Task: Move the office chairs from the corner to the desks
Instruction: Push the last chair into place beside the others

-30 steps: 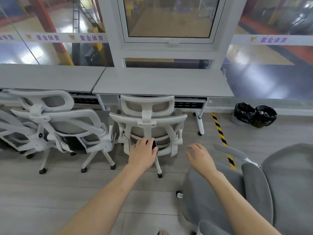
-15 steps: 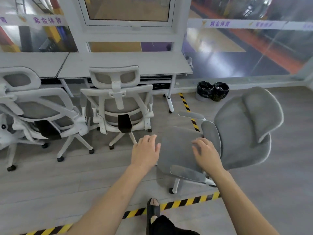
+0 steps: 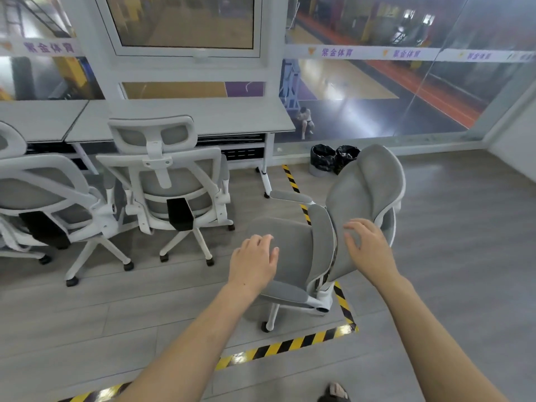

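Left hand (image 3: 253, 261) and right hand (image 3: 368, 246) both released, fingers loose, over grey chair (image 3: 293, 248), backrest under right palm, bench (image 3: 185, 118) beyond.

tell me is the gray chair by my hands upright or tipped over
Upright. The gray chair stands on its white base, seat level, backrest rising behind it.

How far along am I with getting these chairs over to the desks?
Done: two white-framed chairs already sit backs-out at the desks. In hand: the grey chair stands apart near the hazard tape, with your left hand and right hand open over it, not gripping. Left: roll it to a desk.
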`<move>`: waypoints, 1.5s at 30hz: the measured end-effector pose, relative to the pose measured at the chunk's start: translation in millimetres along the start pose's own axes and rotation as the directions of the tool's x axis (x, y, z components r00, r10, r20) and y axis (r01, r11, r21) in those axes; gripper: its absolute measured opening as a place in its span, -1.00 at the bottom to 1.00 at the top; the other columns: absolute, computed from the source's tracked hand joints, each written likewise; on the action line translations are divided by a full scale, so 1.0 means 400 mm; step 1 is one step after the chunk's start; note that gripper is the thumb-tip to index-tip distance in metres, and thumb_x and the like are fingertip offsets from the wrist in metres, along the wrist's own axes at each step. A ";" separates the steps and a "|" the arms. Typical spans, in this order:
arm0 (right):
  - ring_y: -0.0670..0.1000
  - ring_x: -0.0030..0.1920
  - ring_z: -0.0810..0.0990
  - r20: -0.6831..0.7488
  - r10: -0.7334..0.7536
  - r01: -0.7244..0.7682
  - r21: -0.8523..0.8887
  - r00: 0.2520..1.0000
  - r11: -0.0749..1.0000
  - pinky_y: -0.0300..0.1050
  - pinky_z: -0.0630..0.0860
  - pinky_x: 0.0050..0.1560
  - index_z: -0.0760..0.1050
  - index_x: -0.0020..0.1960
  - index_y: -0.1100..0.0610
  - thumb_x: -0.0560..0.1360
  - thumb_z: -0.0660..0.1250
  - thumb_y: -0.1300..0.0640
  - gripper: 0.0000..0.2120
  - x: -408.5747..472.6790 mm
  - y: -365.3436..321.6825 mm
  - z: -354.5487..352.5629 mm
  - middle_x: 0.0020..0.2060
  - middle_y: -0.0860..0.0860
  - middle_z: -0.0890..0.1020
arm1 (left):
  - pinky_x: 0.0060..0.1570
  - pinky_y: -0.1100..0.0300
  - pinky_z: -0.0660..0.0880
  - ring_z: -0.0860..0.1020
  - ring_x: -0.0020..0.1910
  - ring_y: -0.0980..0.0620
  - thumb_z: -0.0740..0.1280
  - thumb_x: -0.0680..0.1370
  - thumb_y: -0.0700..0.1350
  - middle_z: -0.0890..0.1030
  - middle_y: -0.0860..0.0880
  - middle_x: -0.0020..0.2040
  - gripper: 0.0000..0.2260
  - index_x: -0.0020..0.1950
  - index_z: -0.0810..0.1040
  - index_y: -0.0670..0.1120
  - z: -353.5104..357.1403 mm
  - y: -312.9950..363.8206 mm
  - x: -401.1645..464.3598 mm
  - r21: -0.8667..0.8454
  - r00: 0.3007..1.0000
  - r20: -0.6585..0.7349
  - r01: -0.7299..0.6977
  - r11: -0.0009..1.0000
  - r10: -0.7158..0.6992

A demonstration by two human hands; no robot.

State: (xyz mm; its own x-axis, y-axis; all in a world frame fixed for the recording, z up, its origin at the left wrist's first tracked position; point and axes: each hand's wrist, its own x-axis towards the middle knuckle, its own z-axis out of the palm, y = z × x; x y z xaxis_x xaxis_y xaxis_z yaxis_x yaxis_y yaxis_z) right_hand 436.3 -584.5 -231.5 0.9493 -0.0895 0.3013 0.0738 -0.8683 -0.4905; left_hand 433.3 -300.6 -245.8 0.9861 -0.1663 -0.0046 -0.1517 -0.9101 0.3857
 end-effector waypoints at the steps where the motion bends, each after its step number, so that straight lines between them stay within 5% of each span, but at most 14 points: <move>1: 0.01 0.26 0.48 -0.019 -0.013 0.014 0.009 1.000 1.000 -0.15 0.37 0.23 0.62 0.21 0.12 0.61 0.34 0.16 -0.80 0.026 0.031 -0.025 0.20 -0.01 0.60 | 0.20 0.01 0.41 0.47 0.30 -0.07 0.10 0.72 0.09 0.51 -0.01 0.32 -0.63 0.48 0.39 0.01 0.013 0.034 0.012 0.001 1.000 -0.004 0.001 1.000 -0.001; 8: 0.05 0.29 0.47 -0.032 -0.239 0.238 -0.015 0.971 0.971 -0.04 0.43 0.32 0.61 0.22 0.13 0.61 0.29 0.23 -0.77 0.266 0.317 -0.182 0.22 0.02 0.59 | 0.22 -0.02 0.42 0.47 0.31 -0.08 0.08 0.72 0.08 0.51 -0.04 0.36 -0.63 0.47 0.41 -0.01 0.116 0.348 0.162 -0.015 0.998 -0.048 0.030 0.999 -0.031; 12: 0.09 0.50 0.34 0.209 -0.292 0.310 -0.063 0.933 0.949 0.11 0.30 0.51 0.53 0.34 0.08 0.66 0.19 0.22 -0.70 0.406 0.483 -0.245 0.39 -0.01 0.51 | 0.21 -0.01 0.43 0.48 0.30 -0.08 0.08 0.72 0.07 0.53 -0.05 0.34 -0.64 0.46 0.41 -0.01 0.170 0.531 0.236 -0.002 0.998 -0.053 0.023 1.000 -0.023; 15: 0.05 0.64 0.06 0.477 -0.322 0.432 -0.141 0.818 0.891 0.12 0.11 0.60 0.33 0.55 -0.06 0.70 0.21 0.00 -0.58 0.487 0.571 -0.287 0.58 -0.11 0.28 | 0.23 -0.03 0.42 0.45 0.32 -0.08 0.07 0.73 0.07 0.51 -0.05 0.35 -0.64 0.46 0.40 -0.02 0.197 0.620 0.267 -0.002 0.998 -0.033 0.055 0.998 -0.055; 20: -0.01 0.65 -0.14 0.612 -0.430 0.645 -0.177 0.664 0.744 0.06 -0.11 0.62 0.17 0.60 -0.23 0.67 0.13 -0.20 -0.49 0.569 0.610 -0.305 0.59 -0.26 0.01 | 0.19 -0.03 0.43 0.46 0.29 -0.08 0.06 0.72 0.09 0.52 -0.04 0.33 -0.64 0.43 0.42 -0.01 0.228 0.698 0.285 0.033 0.997 -0.029 0.074 0.997 -0.073; 23: 0.02 0.65 -0.04 0.551 -0.518 0.660 -0.082 0.654 0.747 0.06 -0.06 0.63 0.35 0.49 -0.16 0.66 0.18 -0.18 -0.59 0.576 0.619 -0.274 0.60 -0.18 0.20 | 0.18 -0.03 0.43 0.46 0.29 -0.08 0.06 0.72 0.08 0.52 -0.03 0.33 -0.64 0.44 0.41 -0.01 0.233 0.721 0.292 0.038 0.995 -0.037 0.094 0.995 -0.093; 26: -0.01 0.56 0.23 0.465 -0.606 0.682 0.005 0.646 0.731 0.06 0.04 0.62 0.47 0.33 -0.07 0.63 0.30 -0.09 -0.71 0.576 0.607 -0.254 0.40 -0.13 0.47 | 0.14 0.00 0.43 0.48 0.25 -0.06 0.07 0.72 0.08 0.52 -0.02 0.30 -0.65 0.44 0.41 -0.02 0.235 0.731 0.283 0.038 0.993 -0.048 0.110 0.993 -0.108; 31: -0.04 0.28 0.40 0.406 -0.668 0.725 0.020 0.624 0.689 0.02 0.36 0.43 0.49 0.26 -0.08 0.59 0.29 -0.19 -0.68 0.539 0.581 -0.224 0.18 -0.16 0.50 | 0.05 -0.02 0.46 0.53 0.17 -0.09 0.08 0.71 0.09 0.54 -0.01 0.20 -0.70 0.36 0.41 0.01 0.240 0.716 0.261 0.012 0.987 -0.063 0.150 0.989 -0.149; 38: -0.02 0.14 0.41 0.285 -0.676 0.695 0.046 0.679 0.717 -0.04 0.32 0.28 0.52 0.19 -0.10 0.54 0.22 -0.35 -0.60 0.382 0.463 -0.144 0.01 -0.17 0.48 | 0.30 -0.10 0.42 0.42 0.38 -0.09 0.01 0.71 0.18 0.37 -0.03 0.47 -0.52 0.59 0.20 0.03 0.247 0.632 0.191 -0.161 0.960 -0.093 0.246 0.956 -0.263; 45: -0.02 0.23 0.50 0.286 -0.691 0.715 0.028 0.664 0.698 0.00 0.36 0.33 0.49 0.34 -0.10 0.64 0.09 -0.30 -0.57 0.342 0.397 -0.109 0.18 -0.14 0.58 | 0.34 -0.15 0.42 0.39 0.44 -0.10 0.03 0.63 0.35 0.26 -0.01 0.56 -0.33 0.61 0.14 -0.04 0.194 0.487 0.159 -0.264 0.916 -0.142 0.332 0.906 -0.377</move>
State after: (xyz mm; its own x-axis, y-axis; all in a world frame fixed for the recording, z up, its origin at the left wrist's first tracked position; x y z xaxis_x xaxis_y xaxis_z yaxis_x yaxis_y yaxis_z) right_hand 564.8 -755.8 -232.5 0.6664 0.6803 0.3052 0.7391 -0.6566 -0.1503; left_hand 461.2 -517.8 -242.8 0.9696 0.2442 -0.0189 0.2077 -0.7791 0.5915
